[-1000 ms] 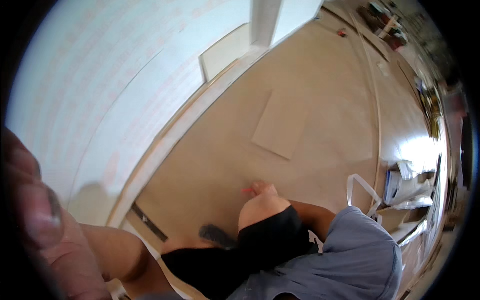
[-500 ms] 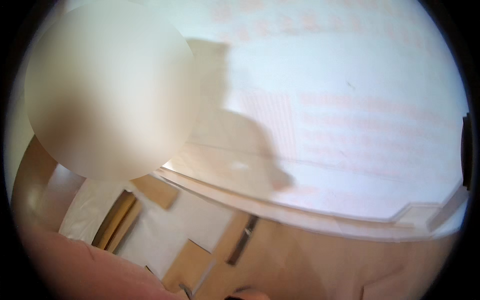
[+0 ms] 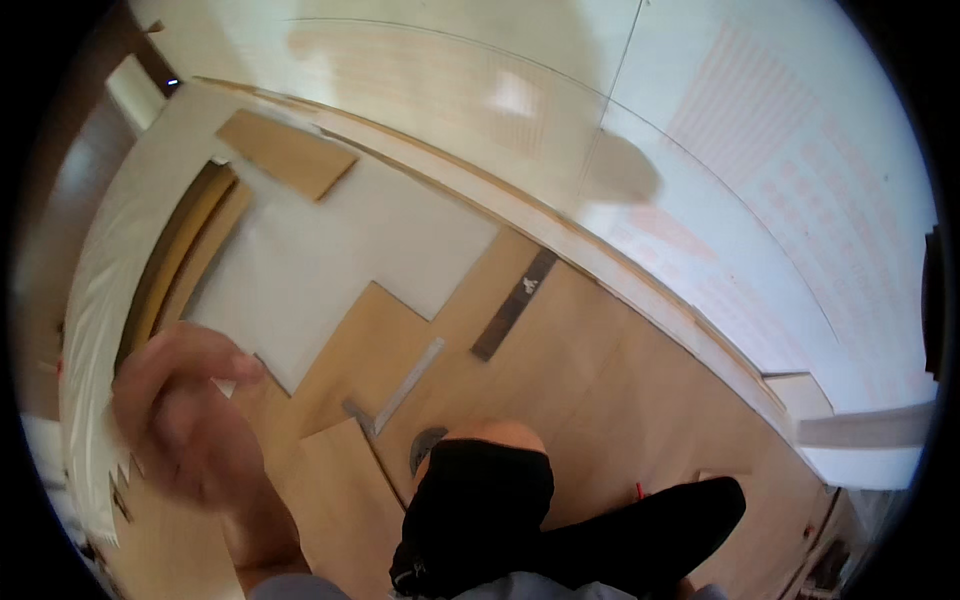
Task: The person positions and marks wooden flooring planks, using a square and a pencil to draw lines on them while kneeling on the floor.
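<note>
My left hand [image 3: 190, 425] is raised at the lower left, smeared by motion. Its fingers curl loosely, with a gap before the thumb and nothing visible in the palm. Behind it lie stacked long wooden strips [image 3: 190, 250] on the floor. To its right is a grey metal try square [image 3: 408, 388] on the wood panels, beside a cut board [image 3: 350, 480]. Farther right lies a dark flat bar [image 3: 515, 305] with a pale mark. My right hand does not show; only a bit of skin appears at the bottom edge.
A white wall [image 3: 560, 60] with faint reddish print and a wooden base strip [image 3: 450, 190] runs along the far side. A loose board [image 3: 285, 153] lies on a white sheet [image 3: 340, 250]. My black-clad knees [image 3: 480, 500] are at the bottom, near a small red object [image 3: 640, 490].
The view has swung down from the wall toward the floor and my knees. A large blurred stretch of skin at the lower left has given way to my left hand, farther from the camera.
</note>
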The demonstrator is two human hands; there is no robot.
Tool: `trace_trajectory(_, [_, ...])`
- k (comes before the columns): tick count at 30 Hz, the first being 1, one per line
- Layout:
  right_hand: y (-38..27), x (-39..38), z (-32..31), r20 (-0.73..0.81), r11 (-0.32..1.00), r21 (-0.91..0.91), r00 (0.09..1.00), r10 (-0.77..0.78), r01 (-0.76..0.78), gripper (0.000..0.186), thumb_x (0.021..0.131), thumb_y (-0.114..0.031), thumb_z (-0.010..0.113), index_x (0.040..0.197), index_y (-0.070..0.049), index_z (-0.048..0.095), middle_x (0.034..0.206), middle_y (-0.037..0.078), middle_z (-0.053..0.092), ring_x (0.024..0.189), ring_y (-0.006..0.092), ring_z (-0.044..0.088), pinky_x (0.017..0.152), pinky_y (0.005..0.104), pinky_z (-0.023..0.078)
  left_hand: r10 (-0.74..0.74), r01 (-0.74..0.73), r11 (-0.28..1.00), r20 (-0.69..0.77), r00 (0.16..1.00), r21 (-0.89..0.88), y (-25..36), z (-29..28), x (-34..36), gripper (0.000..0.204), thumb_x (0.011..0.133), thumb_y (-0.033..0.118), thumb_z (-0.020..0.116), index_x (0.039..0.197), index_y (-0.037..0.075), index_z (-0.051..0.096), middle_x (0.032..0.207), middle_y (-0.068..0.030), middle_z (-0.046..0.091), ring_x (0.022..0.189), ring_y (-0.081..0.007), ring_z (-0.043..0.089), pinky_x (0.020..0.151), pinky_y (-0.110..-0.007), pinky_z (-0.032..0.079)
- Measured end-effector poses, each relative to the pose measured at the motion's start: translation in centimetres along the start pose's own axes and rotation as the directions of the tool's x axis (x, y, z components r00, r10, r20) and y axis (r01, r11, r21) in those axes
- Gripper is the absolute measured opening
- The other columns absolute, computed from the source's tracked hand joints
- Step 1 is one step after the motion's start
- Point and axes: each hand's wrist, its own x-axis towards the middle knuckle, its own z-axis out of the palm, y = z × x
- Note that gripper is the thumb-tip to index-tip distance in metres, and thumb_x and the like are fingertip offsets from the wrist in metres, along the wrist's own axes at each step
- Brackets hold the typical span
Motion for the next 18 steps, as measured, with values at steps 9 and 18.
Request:
trace_trajectory(9, [-7.0, -1.1, 0.4, 0.490, 0.895, 0.336, 0.866, 0.101, -0.294, 0.025, 0.097, -0.031, 0.066, 0.101, -0.006, 0.070, 0.077, 0.002, 0.062, 0.063, 0.0126, 0.054, 0.056, 0.0262, 0.041, -0.994, 0.784, -0.060, 0.036, -0.104, 0.618, -18.5, -14.3, -43.6, 0.021, 0.094, 0.014, 0.061, 0.103, -0.005, 0.060, 0.092, -0.0150, 0.068, 0.081, -0.0262, 0.064, 0.075, -0.036, 0.050])
trace_trajectory(18, [-33.4, -5.1, -6.2, 0.641, 0.684, 0.696, 0.618, -0.455, -0.218, 0.019, 0.098, -0.024, 0.061, 0.100, -0.005, 0.064, 0.092, 0.004, 0.058, 0.087, 0.0162, 0.055, 0.077, 0.0279, 0.043, -0.772, 0.654, -0.636, -0.345, -0.534, 0.409, -10.0, -18.3, -57.6, 0.045, 0.091, 0.030, 0.074, 0.099, -0.011, 0.056, 0.094, -0.0221, 0.062, 0.083, -0.0278, 0.059, 0.072, -0.041, 0.049])
